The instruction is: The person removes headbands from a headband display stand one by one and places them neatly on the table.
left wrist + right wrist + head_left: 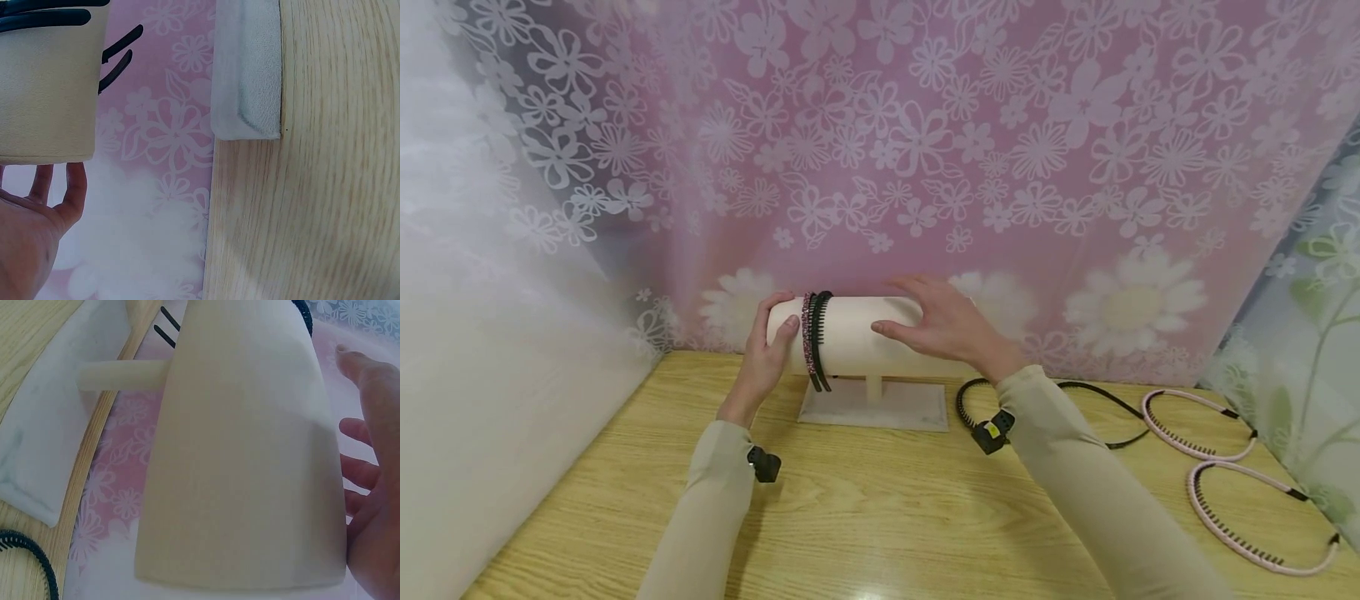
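Note:
A cream roll-shaped headband stand point(853, 337) lies level on a short post over a pale flat base point(917, 408). Near its left end sit a headband with pink sparkly stones point(807, 333) and a black toothed headband point(818, 342), side by side with their tips hanging down in front. My left hand point(765, 358) grips that end of the roll, thumb in front and fingers over the top. Above the right half is my right hand point(951, 325), thumb and fingers spread apart; in the right wrist view its fingers lie along the far side of the roll.
On the wood table point(865, 508), a black headband point(1120, 400) lies partly under my right forearm. Two pink headbands, one farther back point(1195, 450) and one nearer point(1225, 533), are at the right. A pink flowered curtain point(880, 167) hangs close behind the stand.

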The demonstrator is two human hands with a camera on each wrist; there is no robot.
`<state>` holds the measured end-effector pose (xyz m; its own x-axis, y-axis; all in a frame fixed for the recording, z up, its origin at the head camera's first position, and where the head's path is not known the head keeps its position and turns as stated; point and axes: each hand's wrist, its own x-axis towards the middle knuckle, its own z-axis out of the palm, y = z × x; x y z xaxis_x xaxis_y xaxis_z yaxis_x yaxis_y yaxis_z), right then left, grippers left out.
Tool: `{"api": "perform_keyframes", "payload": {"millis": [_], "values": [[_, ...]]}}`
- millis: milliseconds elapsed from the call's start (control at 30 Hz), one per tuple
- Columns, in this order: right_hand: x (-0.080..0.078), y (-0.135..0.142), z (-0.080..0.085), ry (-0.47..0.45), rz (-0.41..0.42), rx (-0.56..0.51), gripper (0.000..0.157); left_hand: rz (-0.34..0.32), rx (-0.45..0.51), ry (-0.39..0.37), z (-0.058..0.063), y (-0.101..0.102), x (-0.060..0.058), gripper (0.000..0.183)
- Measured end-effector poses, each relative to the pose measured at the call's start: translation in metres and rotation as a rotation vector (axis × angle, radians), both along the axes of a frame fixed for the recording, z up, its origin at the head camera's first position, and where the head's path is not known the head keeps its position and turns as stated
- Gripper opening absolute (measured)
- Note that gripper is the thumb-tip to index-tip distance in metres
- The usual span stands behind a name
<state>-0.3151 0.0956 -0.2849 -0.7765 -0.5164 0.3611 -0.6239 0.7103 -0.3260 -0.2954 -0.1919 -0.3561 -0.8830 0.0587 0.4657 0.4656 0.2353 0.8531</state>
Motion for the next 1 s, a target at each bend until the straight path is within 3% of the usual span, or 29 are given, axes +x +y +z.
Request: {"api": "perform_keyframes", "payload": {"millis": [300, 733, 1000], "values": [[-0.004, -0.022, 0.003, 0.008, 0.015, 0.037, 0.073, -0.003, 0.005, -0.001, 0.0, -0.001, 0.0, 0.047], [-0.015, -0.048, 0.011, -0.094, 0.024, 0.048, 0.074, -0.003, -0.009, -0.01, 0.0, -0.002, 0.0, 0.048], [-0.024, -0.065, 0.014, -0.112, 0.008, 0.19, 0.081, -0.006, -0.01, 0.012, -0.001, -0.001, -0.002, 0.049]]}}
